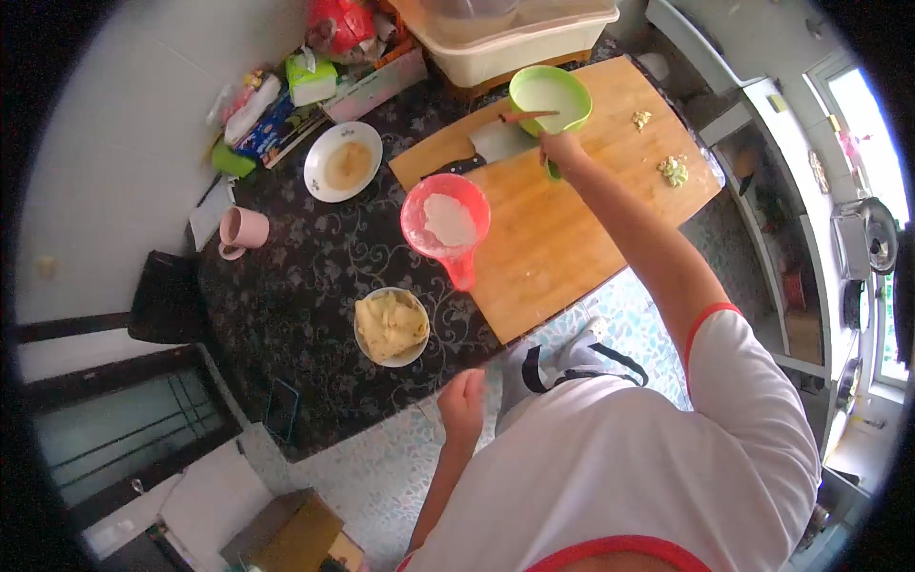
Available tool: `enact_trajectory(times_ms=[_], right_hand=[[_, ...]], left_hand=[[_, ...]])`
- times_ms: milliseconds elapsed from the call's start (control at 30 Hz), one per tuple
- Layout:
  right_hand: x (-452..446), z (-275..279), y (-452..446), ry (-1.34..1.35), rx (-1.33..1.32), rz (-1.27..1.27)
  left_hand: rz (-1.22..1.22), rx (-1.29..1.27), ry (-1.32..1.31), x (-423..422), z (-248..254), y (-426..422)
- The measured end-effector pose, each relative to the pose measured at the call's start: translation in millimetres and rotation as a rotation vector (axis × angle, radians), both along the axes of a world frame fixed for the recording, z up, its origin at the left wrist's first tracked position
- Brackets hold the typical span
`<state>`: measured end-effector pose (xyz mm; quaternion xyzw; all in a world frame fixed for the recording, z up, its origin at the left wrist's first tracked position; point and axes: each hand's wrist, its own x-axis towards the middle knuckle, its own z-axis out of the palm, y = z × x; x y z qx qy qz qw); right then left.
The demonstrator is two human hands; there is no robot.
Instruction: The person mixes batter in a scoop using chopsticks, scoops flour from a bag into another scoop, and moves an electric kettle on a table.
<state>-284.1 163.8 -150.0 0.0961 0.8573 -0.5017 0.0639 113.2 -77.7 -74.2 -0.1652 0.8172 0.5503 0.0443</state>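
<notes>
Pale batter fills a green bowl (550, 99) at the back of the wooden board (562, 219). My right hand (560, 151) is closed at the bowl's near side, by its green handle; what it grips is too small to make out. Chopsticks (527, 115) lie over the bowl's rim. A cleaver (501, 141) rests on the board left of my right hand. The pink scoop (445, 222) with white flour is at the board's left edge. Below the table edge my left hand (462, 402) hangs with curled fingers, holding nothing visible.
On the dark tablecloth (286, 286) are a bowl of yellowish pieces (392, 327), a white plate (343, 162), a pink mug (244, 232) and a phone (281, 410). Chopped bits (673, 172) lie on the board's right. A plastic bin (515, 48) stands behind.
</notes>
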Motion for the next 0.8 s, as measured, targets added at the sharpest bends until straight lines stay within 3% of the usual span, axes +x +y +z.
enact_trajectory(times_ms=[33, 100, 133, 233, 333, 367, 467, 533, 600, 667, 700, 800], right_hand=[[-22, -26, 10, 0.023, 0.097, 0.064], [-24, -14, 2, 0.010, 0.234, 0.076], [-14, 19, -9, -0.031, 0.275, 0.019], [-48, -33, 0, -0.040, -0.104, -0.054], [-34, 19, -23, -0.125, -0.623, -0.154], [-27, 31, -30, -0.123, -0.764, -0.183], [-10, 50, -34, -0.201, -0.842, -0.170], [15, 68, -30, -0.307, -0.912, -0.232], [35, 34, 15, -0.334, -1.100, -0.070], [83, 29, 50, -0.162, -0.948, -0.016], [113, 48, 58, -0.164, -0.750, -0.234], [210, 61, 104, 0.003, -0.346, -0.403]], left_hand=[[0.003, 0.032, -0.023, -1, 2, 2], [-0.004, 0.089, -0.058, -2, -2, 5], [-0.017, 0.112, -0.073, -2, -6, 5], [-0.037, 0.125, -0.086, -2, -7, 9], [-0.076, 0.026, -0.019, -20, 5, 16], [0.004, 0.102, -0.001, -20, -6, 22], [0.011, 0.209, -0.099, -26, -15, 32], [-0.111, 0.217, -0.200, -27, -37, 33], [-0.166, 0.298, -0.185, -24, -42, 34], [-0.170, 0.450, -0.022, -38, -27, 38], [-0.070, 0.550, -0.095, -44, -20, 35], [0.175, 0.834, -0.237, -70, -13, 24]])
